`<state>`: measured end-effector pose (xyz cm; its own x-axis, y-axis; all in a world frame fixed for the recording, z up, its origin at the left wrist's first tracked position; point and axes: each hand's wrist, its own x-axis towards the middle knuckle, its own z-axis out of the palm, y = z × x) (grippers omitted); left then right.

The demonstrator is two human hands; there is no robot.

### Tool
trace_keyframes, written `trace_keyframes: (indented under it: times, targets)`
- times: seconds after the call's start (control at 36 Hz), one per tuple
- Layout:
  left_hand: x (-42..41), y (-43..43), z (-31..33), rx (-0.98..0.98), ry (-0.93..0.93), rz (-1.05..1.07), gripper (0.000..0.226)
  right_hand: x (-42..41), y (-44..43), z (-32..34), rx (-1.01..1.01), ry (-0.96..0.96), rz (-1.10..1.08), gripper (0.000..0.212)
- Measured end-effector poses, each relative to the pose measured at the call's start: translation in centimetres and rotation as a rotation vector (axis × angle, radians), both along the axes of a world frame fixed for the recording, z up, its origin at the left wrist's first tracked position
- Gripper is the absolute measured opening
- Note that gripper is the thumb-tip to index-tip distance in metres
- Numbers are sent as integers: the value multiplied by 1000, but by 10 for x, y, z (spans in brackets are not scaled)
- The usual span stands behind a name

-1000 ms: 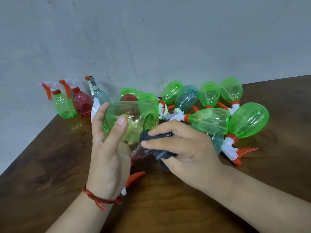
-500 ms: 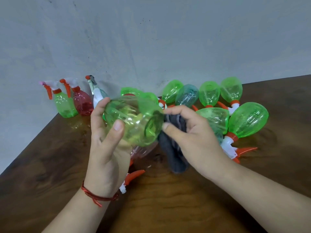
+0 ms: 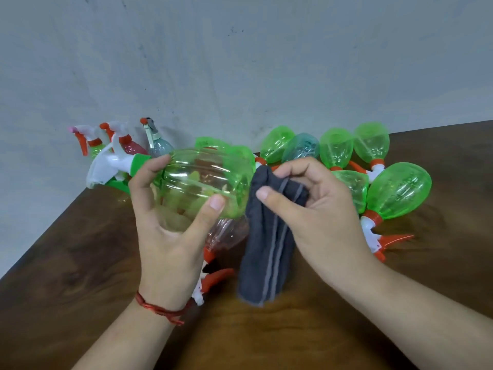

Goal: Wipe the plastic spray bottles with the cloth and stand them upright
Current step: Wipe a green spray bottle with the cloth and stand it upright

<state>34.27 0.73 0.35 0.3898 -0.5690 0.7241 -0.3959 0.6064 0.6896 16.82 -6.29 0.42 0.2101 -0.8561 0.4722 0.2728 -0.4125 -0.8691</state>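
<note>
My left hand [image 3: 165, 231] grips the green spray bottle [image 3: 208, 177] round its body, thumb on the near side, fingers curled over the far side by the neck. The bottle is held up off the bench [image 3: 80, 263], lying sideways: the white trigger head with its green collar points left, the base faces right. My right hand [image 3: 320, 209] pinches the dark grey cloth [image 3: 266, 249] between thumb and curled fingers. The top of the cloth sits right against the bottle's base and the rest hangs straight down (can't tell if the lower edge touches the bench). The cloth has two paler stripes running down it.

There is a red cord bracelet [image 3: 160, 309] on my left wrist.

Under the held bottle a pink bottle [image 3: 226, 233] lies on its side, its orange trigger pointing toward me. Behind and right of my hands is a cluster of lying bottles, mostly green, one teal [image 3: 301, 148]. The big green one [image 3: 397, 190] is nearest on the right, nozzle end toward me.

At the far left by the wall [image 3: 240, 62] three bottles stand upright in a row: a green one [image 3: 94, 149], a red-tinted one [image 3: 132, 148] and a grey one [image 3: 158, 146]. They are partly hidden behind the held bottle's trigger head.
</note>
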Motion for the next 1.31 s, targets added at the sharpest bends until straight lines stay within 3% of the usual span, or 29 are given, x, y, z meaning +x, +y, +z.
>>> trace_keyframes:
  times: [0.14, 0.33, 0.42, 0.64, 0.75, 0.86, 1.0, 1.08, 1.25, 1.31]
  targets:
    - [-10, 3, 0, 14, 29, -128, 70, -12, -17, -3, -61, 85, -83, 28]
    - [-2, -2, -4, 186, -94, -71, 81, -14, -22, -1, -74, -103, -79, 33]
    - [-4, -2, -5, 243, -148, -72, 93, -11, -18, -1, -89, -86, -23, 34]
    - [-12, -2, -9, 146, 154, -163, 93, -1, 3, -13, 29, -33, 333, 40]
    - [-17, -1, -2, 198, 160, -90, 82, -4, 5, -15, -42, 121, 365, 44]
    - [-14, 2, -4, 207, 166, -50, 83, -4, 1, -13, -217, 346, 199, 52]
    - [-13, 4, -3, 212, 121, -62, 111, -7, -3, -7, -111, 172, 118, 54]
    - [-17, 5, -1, 239, -21, -17, 123, -11, -8, 0, -146, 144, 38, 50]
    - [-18, 6, -10, 374, -243, -85, 119, -28, -22, 18, -571, 207, -356, 42]
    - [-26, 9, -9, 419, -307, -95, 119, -31, -28, 18, -622, 223, -444, 38]
